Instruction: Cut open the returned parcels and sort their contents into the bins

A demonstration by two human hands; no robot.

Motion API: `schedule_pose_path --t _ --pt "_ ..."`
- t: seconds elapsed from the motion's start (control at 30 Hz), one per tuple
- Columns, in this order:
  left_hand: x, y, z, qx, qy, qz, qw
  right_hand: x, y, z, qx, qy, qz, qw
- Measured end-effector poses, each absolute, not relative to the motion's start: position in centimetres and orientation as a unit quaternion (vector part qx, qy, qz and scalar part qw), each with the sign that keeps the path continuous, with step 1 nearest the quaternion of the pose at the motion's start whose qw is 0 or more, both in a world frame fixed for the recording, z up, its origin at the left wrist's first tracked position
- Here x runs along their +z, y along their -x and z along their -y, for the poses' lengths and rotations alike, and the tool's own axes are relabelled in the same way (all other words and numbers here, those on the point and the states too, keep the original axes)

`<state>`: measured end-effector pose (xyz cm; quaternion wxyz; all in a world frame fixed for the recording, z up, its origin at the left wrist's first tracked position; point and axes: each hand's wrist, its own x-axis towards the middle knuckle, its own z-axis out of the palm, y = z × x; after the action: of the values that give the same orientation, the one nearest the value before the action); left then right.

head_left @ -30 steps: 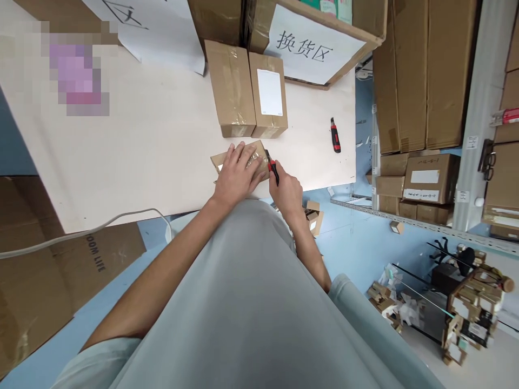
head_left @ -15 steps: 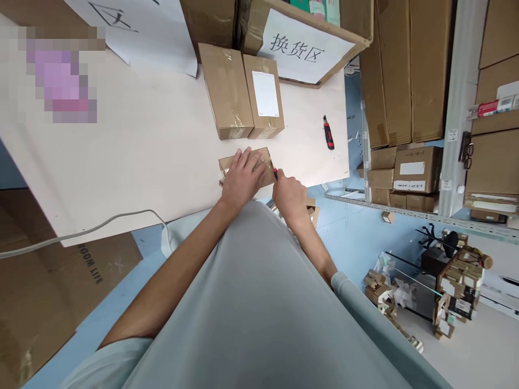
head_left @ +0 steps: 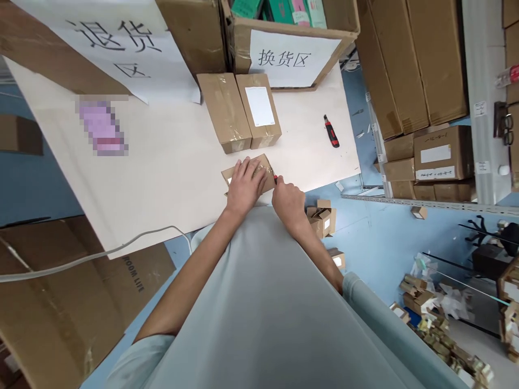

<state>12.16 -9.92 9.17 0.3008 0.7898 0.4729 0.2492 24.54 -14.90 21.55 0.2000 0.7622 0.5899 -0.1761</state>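
Note:
A small brown cardboard box (head_left: 265,166) with clear tape lies near the table's front edge. Spread over its top is my left hand (head_left: 244,189), fingers flat and apart, touching the box. My right hand (head_left: 288,202) is closed in a fist at the box's right end, around a red-and-black utility knife (head_left: 276,179); only its tip end shows and the blade cannot be made out. Just behind stand two taped cardboard boxes, a plain one (head_left: 226,116) and one with a white label (head_left: 265,132). A second red-and-black utility knife (head_left: 331,133) lies apart on the right.
Large cartons with paper signs stand at the back, one sign (head_left: 121,48) at left and another (head_left: 281,59) at right. A pale cable (head_left: 141,233) crosses the table's front-left corner. A blurred purple item (head_left: 101,127) lies at left. Shelves of cartons (head_left: 438,154) stand right.
My view has shifted, so the table sits lower and more of the signs show. My hands stay at the small box, with the right one still at its right end.

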Motion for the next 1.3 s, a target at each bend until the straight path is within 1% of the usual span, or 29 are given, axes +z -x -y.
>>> schedule_pose_path --t 0.07,0.23,0.4,0.53,0.67,0.77,0.93,1.1,1.3 --pt "9.2 -12.2 9.9 0.249 -0.794 -0.477 0.283 21.5 -24.8 15.4 -0.182 -0.764 -0.590 0.189" --pt "9.1 -12.3 10.1 0.234 -0.808 -0.481 0.246 21.7 -25.4 17.1 -0.227 -0.768 -0.567 0.193" --pt "9.1 -12.2 10.3 0.214 -0.812 -0.486 0.243 22.2 -26.3 17.5 -0.251 -0.758 -0.578 0.171" --pt "9.2 -12.1 10.4 0.209 -0.808 -0.491 0.251 22.4 -26.7 16.9 -0.247 -0.748 -0.597 0.152" --pt "9.2 -12.1 10.5 0.205 -0.806 -0.496 0.248 20.9 -26.8 16.1 -0.233 -0.749 -0.606 0.131" --pt "9.2 -12.1 10.7 0.206 -0.803 -0.500 0.250 19.9 -26.8 16.1 -0.230 -0.750 -0.605 0.136" --pt "9.0 -12.3 11.2 0.204 -0.807 -0.498 0.244 19.8 -26.9 16.7 -0.238 -0.748 -0.601 0.153" --pt "8.6 -12.3 11.0 0.215 -0.797 -0.513 0.236 19.5 -26.8 14.9 -0.239 -0.747 -0.604 0.141" --pt "8.1 -11.7 10.3 0.240 -0.799 -0.505 0.220 21.7 -28.1 16.6 -0.245 -0.743 -0.609 0.130"
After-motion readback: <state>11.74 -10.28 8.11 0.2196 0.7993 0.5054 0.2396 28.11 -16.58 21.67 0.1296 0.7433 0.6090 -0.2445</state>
